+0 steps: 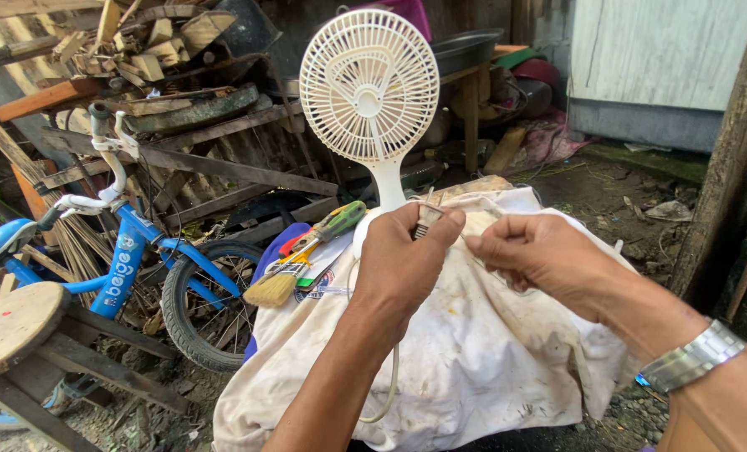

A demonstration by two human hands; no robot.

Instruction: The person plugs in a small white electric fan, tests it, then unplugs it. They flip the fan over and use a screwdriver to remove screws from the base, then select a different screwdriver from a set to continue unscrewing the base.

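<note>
- Small metal tool (428,216): thin, grey, pinched at frame centre; kind cannot be told, mostly hidden by fingers.
- Left hand (403,264): closed around the small metal tool, thumb and fingers clamped on its upper end, just below the fan's stem.
- Right hand (528,251): fingers curled, thumb and forefinger pinched together just right of the tool; what they pinch is too fine to tell. Steel link watch (691,358) on the wrist, lower right.
- Desk fan (368,88): cream plastic, round ribbed grille, slim stem, standing upright at upper centre behind the hands. A pale cord (390,385) hangs down in a loop below the left forearm.
- Cloth (491,351): off-white, stained, crumpled, draped over a raised surface across centre and lower frame; bears the tools and the fan.
- Screwdriver (336,223): green and yellow handle, lying on the cloth, left of the hands.
- Paintbrush (275,285): flat, yellow handle, pale bristles, beside the screwdriver.
- Child's bicycle (131,259): blue frame, white handlebar, black rubber tyre, at left.
- Round wooden stool (10,326): worn top, lower left.
- Scrap timber pile (139,50): rough planks and offcuts, upper left.
- Dark metal pan (465,46): shallow, on a wooden bench, upper centre-right; contents not visible.
</note>
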